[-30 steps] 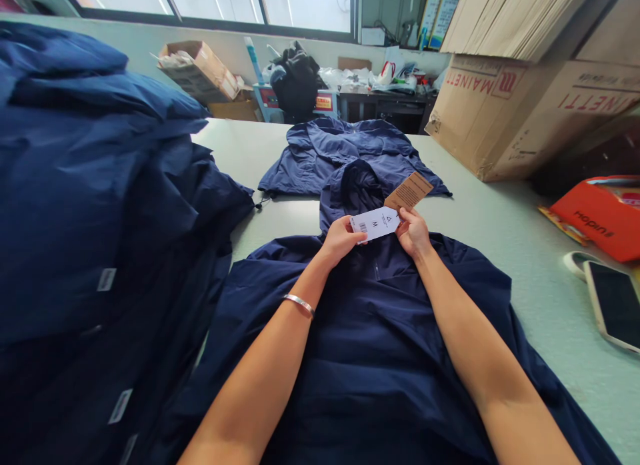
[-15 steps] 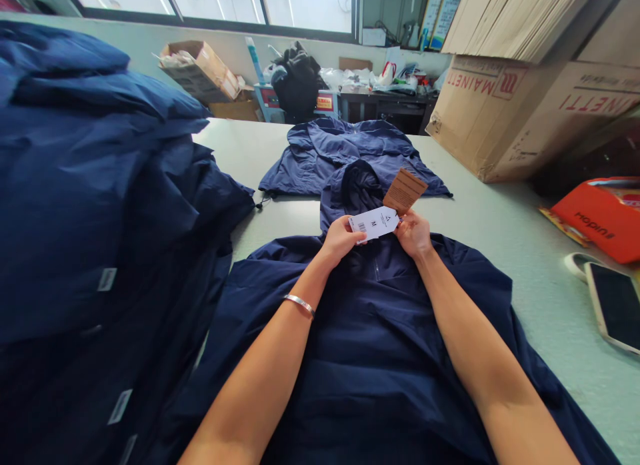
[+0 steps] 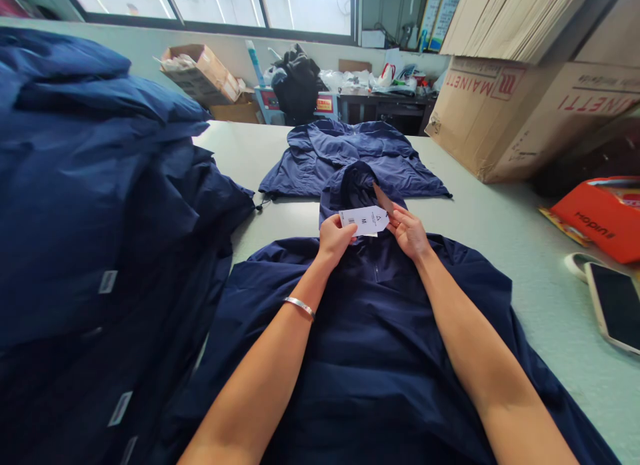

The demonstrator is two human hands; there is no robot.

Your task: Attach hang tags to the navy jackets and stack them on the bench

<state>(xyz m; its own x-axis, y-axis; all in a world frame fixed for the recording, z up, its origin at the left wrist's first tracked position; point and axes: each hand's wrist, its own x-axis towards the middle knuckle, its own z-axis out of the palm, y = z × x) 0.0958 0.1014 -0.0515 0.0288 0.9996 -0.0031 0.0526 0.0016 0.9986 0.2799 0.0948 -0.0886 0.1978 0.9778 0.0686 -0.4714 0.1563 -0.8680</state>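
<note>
A navy hooded jacket [image 3: 370,332] lies spread on the table, its hood pointing away from me. Above its collar, my left hand [image 3: 336,240] pinches the left end of a white tag [image 3: 364,220] marked M. At the tag's pointed right end is my right hand [image 3: 409,233], its fingers closed on a brown tag [image 3: 383,198] that is seen nearly edge-on. A pale edge shows beneath the white tag. Whatever joins the tags to the jacket is hidden.
Navy garments [image 3: 90,205] are piled high at the left. Another navy garment [image 3: 350,155] lies beyond the hood. Cardboard boxes [image 3: 505,118] stand at the back right. A phone [image 3: 615,305], a tape roll [image 3: 580,265] and an orange packet [image 3: 597,218] lie at the right.
The white tag and both hands have shifted slightly left. The brown tag has turned from facing me to nearly edge-on, with my right hand's fingers now against it.
</note>
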